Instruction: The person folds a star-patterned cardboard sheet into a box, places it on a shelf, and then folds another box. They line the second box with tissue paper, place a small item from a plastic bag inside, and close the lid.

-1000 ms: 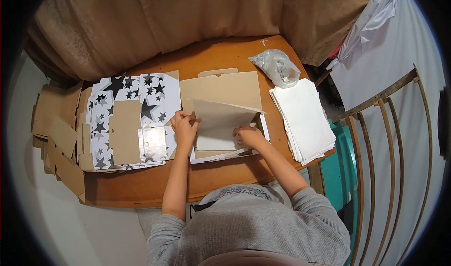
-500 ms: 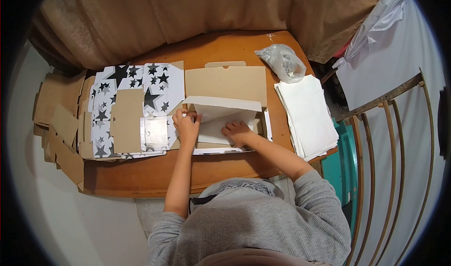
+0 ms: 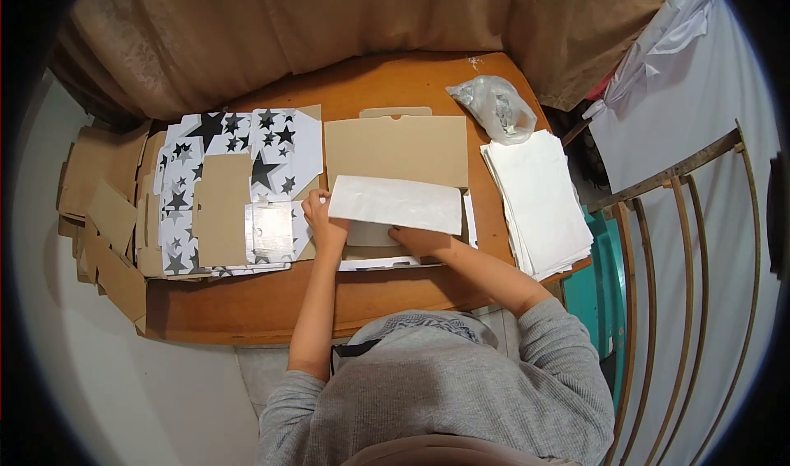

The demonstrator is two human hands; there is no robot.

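An open cardboard box (image 3: 395,149) lies in front of me, its brown lid folded back toward the curtain. Inside it is a sheet of white paper (image 3: 399,202), whose far part now leans over toward me. My left hand (image 3: 322,217) is at the box's left side, with fingers curled at the paper's left edge. My right hand (image 3: 421,241) reaches into the box from the near right, low on the paper. The overhanging paper covers most of its fingers, so their grip is hidden.
Flat star-printed box blanks (image 3: 284,145) lie to the left, beside stacked brown cardboard (image 3: 107,170). On the right are a stack of white paper (image 3: 539,207) and a clear plastic bag (image 3: 498,108). A wooden rack (image 3: 687,244) stands beyond the table's right edge.
The paper's raised far part has folded down toward me, covering most of my right hand. My left hand has stayed at the box's left side.
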